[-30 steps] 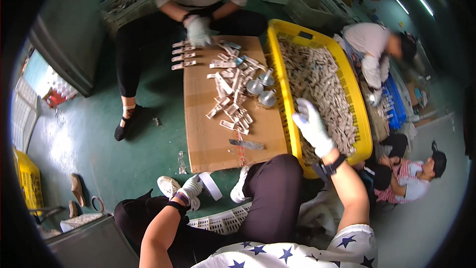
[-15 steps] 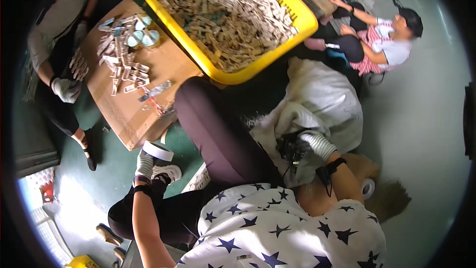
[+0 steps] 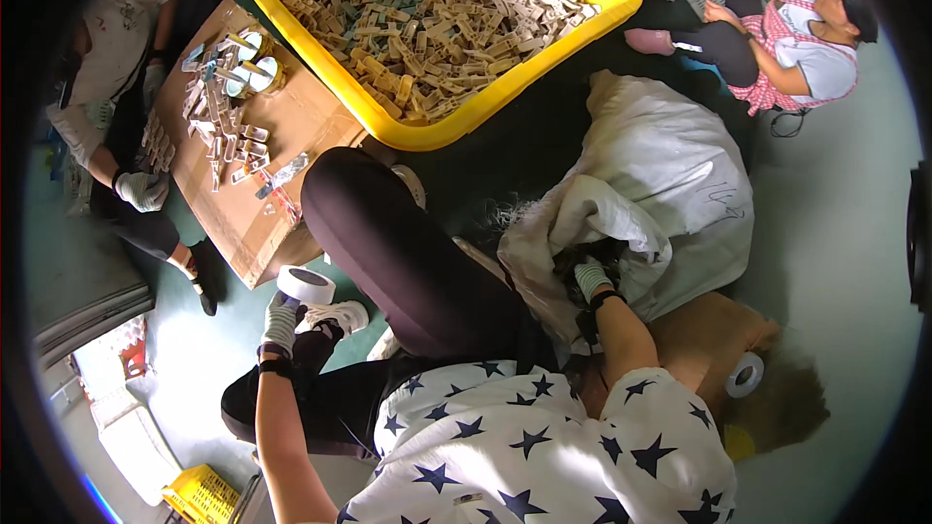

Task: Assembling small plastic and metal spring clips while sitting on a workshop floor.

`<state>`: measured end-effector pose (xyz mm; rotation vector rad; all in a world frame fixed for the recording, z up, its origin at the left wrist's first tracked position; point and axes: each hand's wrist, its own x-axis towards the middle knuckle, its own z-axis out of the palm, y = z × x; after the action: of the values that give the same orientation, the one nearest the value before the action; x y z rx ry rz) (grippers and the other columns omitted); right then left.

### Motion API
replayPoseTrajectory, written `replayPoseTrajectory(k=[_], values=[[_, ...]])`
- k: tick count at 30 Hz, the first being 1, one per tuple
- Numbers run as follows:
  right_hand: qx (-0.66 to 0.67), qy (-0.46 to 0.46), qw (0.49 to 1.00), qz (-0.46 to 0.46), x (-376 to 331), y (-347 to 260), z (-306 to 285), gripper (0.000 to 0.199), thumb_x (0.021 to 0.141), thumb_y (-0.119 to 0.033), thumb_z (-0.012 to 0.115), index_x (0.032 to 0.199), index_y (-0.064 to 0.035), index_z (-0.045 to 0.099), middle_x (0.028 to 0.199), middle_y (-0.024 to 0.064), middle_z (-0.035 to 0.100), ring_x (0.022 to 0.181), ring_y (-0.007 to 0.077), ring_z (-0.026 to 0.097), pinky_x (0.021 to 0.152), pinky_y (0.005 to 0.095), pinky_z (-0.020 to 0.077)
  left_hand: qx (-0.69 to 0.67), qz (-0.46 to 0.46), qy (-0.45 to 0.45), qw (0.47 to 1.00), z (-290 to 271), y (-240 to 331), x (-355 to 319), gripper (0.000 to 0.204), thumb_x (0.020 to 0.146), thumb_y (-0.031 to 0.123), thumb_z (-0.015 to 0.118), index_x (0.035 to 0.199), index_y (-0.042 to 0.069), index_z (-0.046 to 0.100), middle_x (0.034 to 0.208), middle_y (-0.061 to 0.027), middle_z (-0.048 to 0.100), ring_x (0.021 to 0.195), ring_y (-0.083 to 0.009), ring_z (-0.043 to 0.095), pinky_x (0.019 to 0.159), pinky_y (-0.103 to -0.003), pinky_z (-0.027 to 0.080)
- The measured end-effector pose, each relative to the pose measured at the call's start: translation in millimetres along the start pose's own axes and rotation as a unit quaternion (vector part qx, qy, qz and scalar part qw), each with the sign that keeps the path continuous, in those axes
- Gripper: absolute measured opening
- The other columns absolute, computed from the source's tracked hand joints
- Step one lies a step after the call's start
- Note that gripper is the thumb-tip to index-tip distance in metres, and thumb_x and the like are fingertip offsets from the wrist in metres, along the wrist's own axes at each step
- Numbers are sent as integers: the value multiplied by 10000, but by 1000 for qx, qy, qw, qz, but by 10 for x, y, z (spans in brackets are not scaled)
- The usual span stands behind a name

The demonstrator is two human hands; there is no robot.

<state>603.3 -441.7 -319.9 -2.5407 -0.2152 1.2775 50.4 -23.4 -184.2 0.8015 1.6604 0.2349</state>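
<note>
1. Your right hand (image 3: 591,278) was over the yellow crate (image 3: 413,136) a second ago; now its fingers reach into the mouth of the white woven sack (image 3: 689,175), deeper than half a second ago. The handling on that side has shifted from crate to sack.
2. You cannot be shown to hold anything there: the sack's folds and shadow hide your fingertips, so that grip cannot be told.
3. Your left hand (image 3: 282,322), well left of the sack, has its fingers closed on a roll of white tape (image 3: 297,289), as in both earlier views.
4. The roll looks wide-banded and tilted, its open centre facing partly upward.
5. The sack slumps, bulging, its mouth folded back, one edge frayed, dark marks on its side.
6. The crate, beyond the sack to the left, is heaped with small pale clip-like pieces (image 3: 447,19).
</note>
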Motion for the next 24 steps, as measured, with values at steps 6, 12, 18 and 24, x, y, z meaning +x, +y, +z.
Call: replayPoseTrajectory(k=[6,12,18,24], values=[[-52,-62,997,11,15,-265,163,400,886,-274,536,1205,-51,626,1242,171,620,1155,364,574,960,429,457,45,-17,35,998,25,40,-196,306,929,196,607,1231,157,599,943,15,646,682,-86,595,600,-213,515],[-99,-113,989,20,147,-687,209,397,885,-281,540,1202,-61,631,1238,172,622,1150,358,580,956,432,461,60,-22,37,997,156,101,-347,285,931,183,596,1210,123,599,908,-3,643,645,-107,592,584,-232,526],[-141,-149,979,17,-62,-492,146,393,883,-288,544,1198,-70,636,1235,173,623,1146,351,586,952,436,465,46,-31,65,996,110,9,-330,224,915,176,601,1129,109,609,870,-20,631,653,-140,608,581,-249,531],[-185,-169,968,25,68,-534,-64,390,882,-295,549,1194,-80,641,1232,173,625,1142,345,591,949,440,469,62,-45,59,995,328,47,-410,227,877,166,621,1097,115,599,863,-32,626,675,-157,614,577,-280,530]])
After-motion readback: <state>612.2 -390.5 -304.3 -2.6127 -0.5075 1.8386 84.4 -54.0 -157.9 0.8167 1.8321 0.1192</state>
